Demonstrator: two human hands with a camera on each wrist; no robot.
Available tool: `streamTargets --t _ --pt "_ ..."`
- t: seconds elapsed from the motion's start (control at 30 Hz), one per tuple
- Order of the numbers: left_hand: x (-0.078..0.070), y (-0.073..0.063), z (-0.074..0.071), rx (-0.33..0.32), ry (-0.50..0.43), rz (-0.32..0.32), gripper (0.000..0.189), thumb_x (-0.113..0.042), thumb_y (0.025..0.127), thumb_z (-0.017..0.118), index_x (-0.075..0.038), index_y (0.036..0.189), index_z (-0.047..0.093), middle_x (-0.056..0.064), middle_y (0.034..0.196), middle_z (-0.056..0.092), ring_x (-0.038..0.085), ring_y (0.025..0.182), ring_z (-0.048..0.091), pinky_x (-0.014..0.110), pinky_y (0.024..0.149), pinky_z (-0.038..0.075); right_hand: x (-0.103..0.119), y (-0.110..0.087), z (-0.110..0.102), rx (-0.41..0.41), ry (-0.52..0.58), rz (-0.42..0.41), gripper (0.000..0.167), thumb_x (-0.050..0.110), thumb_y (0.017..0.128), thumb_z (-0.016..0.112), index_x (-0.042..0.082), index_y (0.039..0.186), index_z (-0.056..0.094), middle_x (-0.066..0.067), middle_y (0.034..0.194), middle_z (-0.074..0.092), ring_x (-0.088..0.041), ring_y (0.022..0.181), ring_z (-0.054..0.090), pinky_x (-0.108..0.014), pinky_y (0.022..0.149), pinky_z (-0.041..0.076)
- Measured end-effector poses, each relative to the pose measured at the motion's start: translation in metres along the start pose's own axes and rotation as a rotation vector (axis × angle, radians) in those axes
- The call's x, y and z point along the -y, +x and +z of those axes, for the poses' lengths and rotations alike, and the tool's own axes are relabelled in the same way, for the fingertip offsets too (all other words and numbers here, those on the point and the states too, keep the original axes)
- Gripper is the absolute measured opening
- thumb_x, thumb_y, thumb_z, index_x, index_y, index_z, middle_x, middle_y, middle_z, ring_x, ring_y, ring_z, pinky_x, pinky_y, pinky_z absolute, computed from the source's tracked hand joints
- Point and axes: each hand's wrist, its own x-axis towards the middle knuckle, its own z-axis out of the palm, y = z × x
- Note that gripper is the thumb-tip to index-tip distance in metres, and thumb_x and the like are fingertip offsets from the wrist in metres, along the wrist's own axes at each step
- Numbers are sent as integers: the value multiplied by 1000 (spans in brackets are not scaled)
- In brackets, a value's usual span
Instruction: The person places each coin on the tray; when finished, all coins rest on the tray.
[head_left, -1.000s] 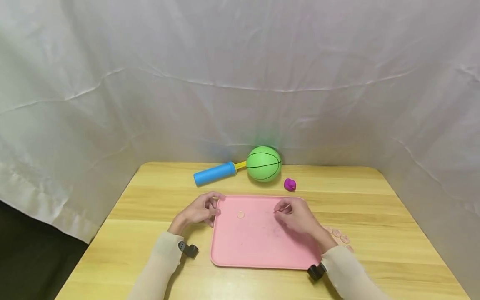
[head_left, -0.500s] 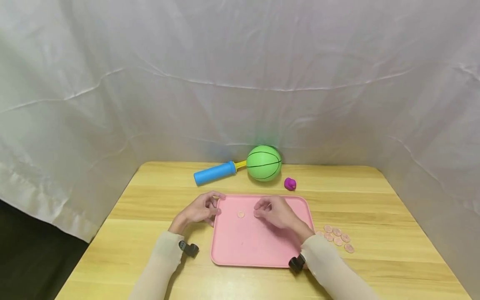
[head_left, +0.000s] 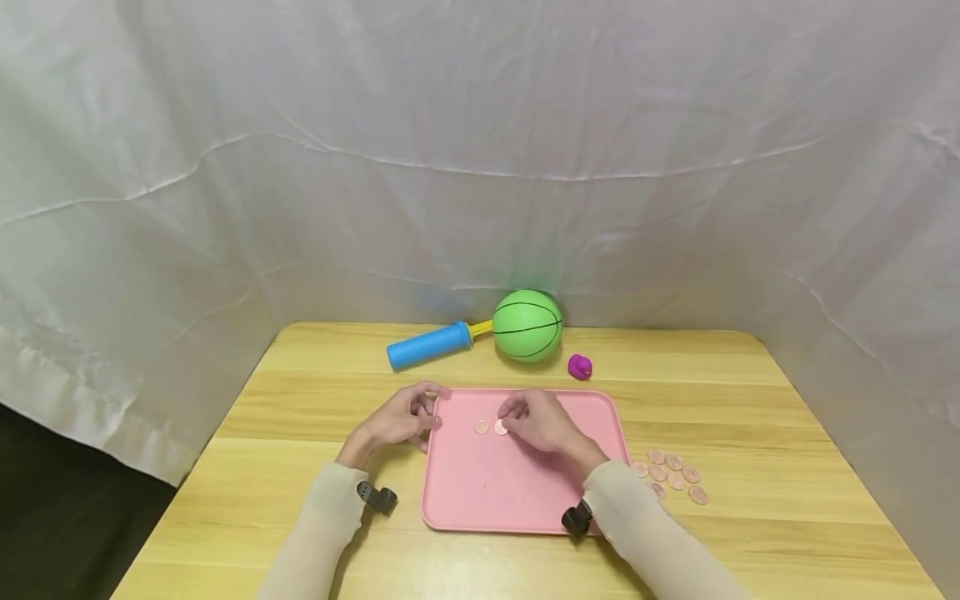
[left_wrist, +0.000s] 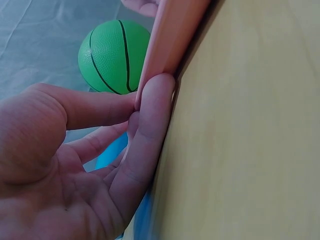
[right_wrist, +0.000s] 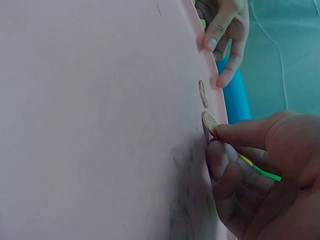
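Observation:
A pink tray (head_left: 517,500) lies on the table. At its upper left corner my left hand (head_left: 400,419) grips the rim; in the left wrist view the thumb (left_wrist: 100,106) and a finger (left_wrist: 150,127) pinch the tray wall (left_wrist: 172,37) between them. Over the tray's far half, my right hand (head_left: 542,421) pinches a coin (right_wrist: 210,123) between thumb and fingertips. The coin is tilted, its lower edge close to the tray surface. Just to its left another coin (head_left: 482,427) lies flat in the tray.
Several copper-coloured coins (head_left: 676,482) lie loose on the wooden table (head_left: 772,533), right of the tray. Behind the tray are a blue pump (head_left: 429,347) with a yellow end, a green ball (head_left: 527,326) and a small purple rubber duck (head_left: 580,367). A pale curtain (head_left: 480,167) hangs behind.
My right hand has moved left across the tray with the coin, to beside the coin lying there. More of the coins on the table show. The left hand has stayed on the tray's rim.

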Motion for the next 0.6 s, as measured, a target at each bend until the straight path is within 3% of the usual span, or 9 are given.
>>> streamTargets --t 0.33,0.6 --pt "-1 0 1 -14 7 -5 52 4 102 66 3 152 54 9 99 52 20 77 59 38 62 73 2 2 0 -25 2 16 9 5 95 77 10 102 80 -2 93 77 -13 85 68 -32 83 65" --pt "-1 -1 0 -1 10 4 51 5 102 65 5 152 53 9 98 52 20 79 58 38 61 73 7 -11 -19 -28 22 80 16 5 98 73 11 112 79 -4 104 75 -17 94 67 -35 88 64"
